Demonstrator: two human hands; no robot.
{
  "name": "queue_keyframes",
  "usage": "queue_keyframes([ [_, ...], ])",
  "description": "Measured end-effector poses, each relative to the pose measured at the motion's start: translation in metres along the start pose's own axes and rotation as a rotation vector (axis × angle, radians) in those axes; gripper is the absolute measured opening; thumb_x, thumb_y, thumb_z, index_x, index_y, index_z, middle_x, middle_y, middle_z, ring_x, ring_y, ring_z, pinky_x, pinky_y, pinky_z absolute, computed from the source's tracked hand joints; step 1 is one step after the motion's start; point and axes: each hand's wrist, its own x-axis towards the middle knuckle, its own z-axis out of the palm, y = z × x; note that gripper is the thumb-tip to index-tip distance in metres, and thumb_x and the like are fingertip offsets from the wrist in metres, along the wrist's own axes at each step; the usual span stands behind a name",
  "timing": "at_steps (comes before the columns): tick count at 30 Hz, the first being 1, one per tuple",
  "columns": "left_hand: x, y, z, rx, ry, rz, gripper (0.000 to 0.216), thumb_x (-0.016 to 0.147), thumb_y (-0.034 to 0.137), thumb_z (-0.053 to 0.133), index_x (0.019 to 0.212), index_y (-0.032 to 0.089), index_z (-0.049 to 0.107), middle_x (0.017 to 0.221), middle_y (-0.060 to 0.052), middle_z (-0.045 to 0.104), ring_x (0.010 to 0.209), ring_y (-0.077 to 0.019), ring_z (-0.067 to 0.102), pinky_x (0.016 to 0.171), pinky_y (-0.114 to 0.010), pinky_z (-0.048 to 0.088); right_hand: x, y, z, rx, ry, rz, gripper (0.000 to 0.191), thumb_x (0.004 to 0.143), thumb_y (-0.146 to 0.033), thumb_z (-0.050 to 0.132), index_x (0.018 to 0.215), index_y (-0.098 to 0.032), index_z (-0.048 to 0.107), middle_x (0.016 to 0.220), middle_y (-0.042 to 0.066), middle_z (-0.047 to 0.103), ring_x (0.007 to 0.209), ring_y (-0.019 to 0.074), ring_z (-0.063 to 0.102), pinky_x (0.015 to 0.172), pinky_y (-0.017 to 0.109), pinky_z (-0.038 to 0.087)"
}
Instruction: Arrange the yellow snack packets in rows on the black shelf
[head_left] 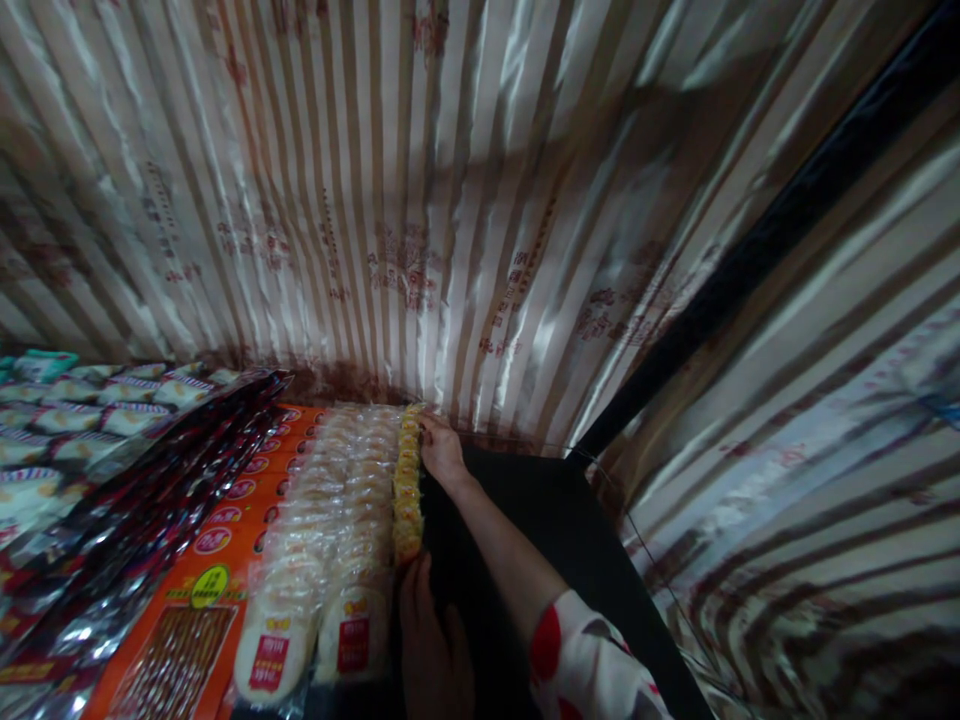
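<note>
A narrow row of small yellow packets (pixel 407 480) runs from near to far along the right end of the packaged goods. At its far end my right hand (pixel 444 452) reaches in, with bent fingers closed against the last packets. My left hand (pixel 433 630) is at the near end of the row, fingers stretched out and fingertips touching or close to the nearest yellow packet; it is dark there. Just left of the yellow row stand two rows of clear-wrapped pale, round-ended foods (pixel 354 635) with red labels.
Orange packs (pixel 217 540) with brown sticks overlap farther left, beside dark shiny red packs (pixel 172 500) and white packets (pixel 135 415). A black surface (pixel 525 510) lies under my right forearm. Striped fabric (pixel 420 200) hangs behind, with a slanting black pole (pixel 712 290) at right.
</note>
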Motion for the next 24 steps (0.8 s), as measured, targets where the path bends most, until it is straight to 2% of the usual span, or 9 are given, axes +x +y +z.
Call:
queue_keyframes([
  [4,-0.001,0.001,0.001,-0.002,0.019,0.012,0.043,0.084,0.018,0.033,0.125,0.014,0.044,0.134,-0.014,0.042,0.128,-0.0228,0.036,0.107,-0.042,0.032,0.002,-0.007,-0.002,-0.029,-0.090,-0.025,0.046,0.070,-0.001,0.048,0.108,-0.022,0.064,0.116,0.004,0.062,0.110,0.0171,0.054,0.098,0.030,0.043],
  [9,-0.002,0.003,0.003,0.010,0.049,0.005,0.042,0.085,0.017,0.032,0.125,0.015,0.044,0.134,-0.013,0.043,0.128,-0.0217,0.036,0.109,-0.040,0.030,-0.001,-0.009,-0.004,-0.057,-0.046,-0.083,0.051,0.068,0.004,0.044,0.112,-0.018,0.062,0.120,0.008,0.059,0.115,0.0190,0.051,0.102,0.033,0.038],
  [14,-0.001,0.001,0.004,0.013,0.050,0.032,0.042,0.086,0.018,0.032,0.126,0.015,0.044,0.134,-0.012,0.042,0.128,-0.0213,0.036,0.108,-0.040,0.030,0.000,-0.009,-0.004,-0.089,-0.105,-0.064,0.050,0.067,0.004,0.044,0.107,-0.019,0.065,0.117,0.005,0.062,0.112,0.0173,0.053,0.099,0.030,0.041],
  [18,-0.001,0.005,0.004,0.017,0.083,0.013,0.041,0.087,0.017,0.029,0.124,0.012,0.045,0.132,-0.013,0.044,0.127,-0.0197,0.037,0.108,-0.039,0.031,0.013,-0.013,-0.012,-0.154,-0.069,-0.029,0.052,0.070,0.000,0.048,0.118,-0.017,0.057,0.128,0.007,0.053,0.121,0.0185,0.044,0.105,0.032,0.034],
  [20,0.000,0.006,0.004,0.013,0.089,0.008,0.040,0.087,0.017,0.029,0.124,0.012,0.046,0.131,-0.014,0.045,0.127,-0.0199,0.038,0.106,-0.039,0.033,0.019,-0.014,-0.015,-0.201,-0.110,-0.002,0.054,0.070,-0.002,0.049,0.122,-0.018,0.054,0.131,0.006,0.051,0.123,0.0180,0.042,0.106,0.031,0.032],
  [24,0.001,0.005,0.003,-0.002,0.084,0.016,0.040,0.087,0.017,0.030,0.124,0.013,0.046,0.132,-0.013,0.045,0.126,-0.0199,0.039,0.105,-0.037,0.035,0.025,-0.014,-0.016,-0.233,-0.269,0.028,0.048,0.074,-0.009,0.051,0.118,-0.027,0.057,0.123,-0.001,0.058,0.111,0.0158,0.053,0.098,0.026,0.039],
])
